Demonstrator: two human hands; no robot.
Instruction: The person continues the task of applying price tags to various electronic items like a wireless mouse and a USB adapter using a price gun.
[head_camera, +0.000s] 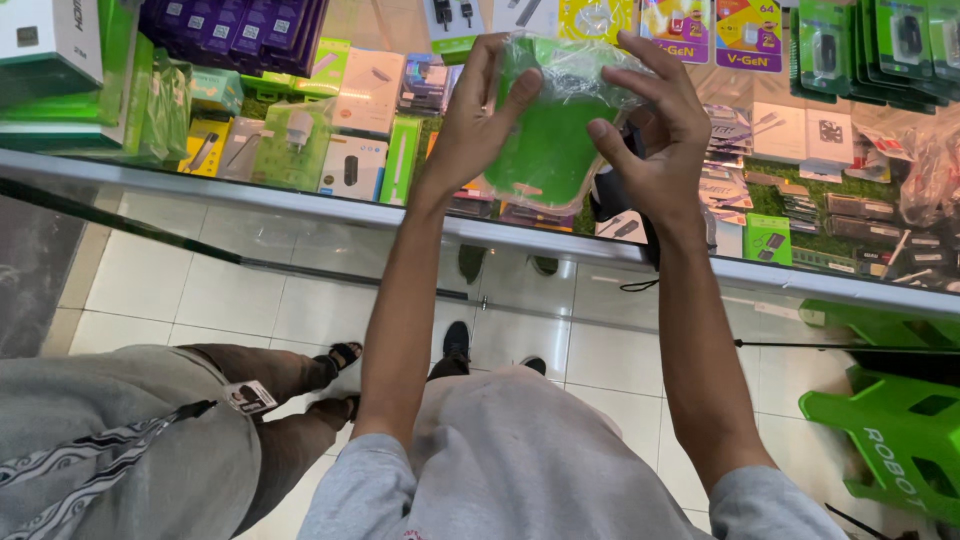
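Note:
I hold a flat green item in a clear plastic bag (552, 140) up over a glass display counter (300, 205). My left hand (478, 112) grips its left edge, thumb laid across the front. My right hand (652, 130) holds the right edge with fingers spread over the crinkled top of the bag. A black object (612, 192) shows under my right palm; I cannot tell what it is.
The counter is packed with small boxed electronics and packets (350, 110). Another person in grey with a lanyard (120, 440) stands close on my left. Green plastic stools (890, 420) sit on the tiled floor (230, 300) at the right.

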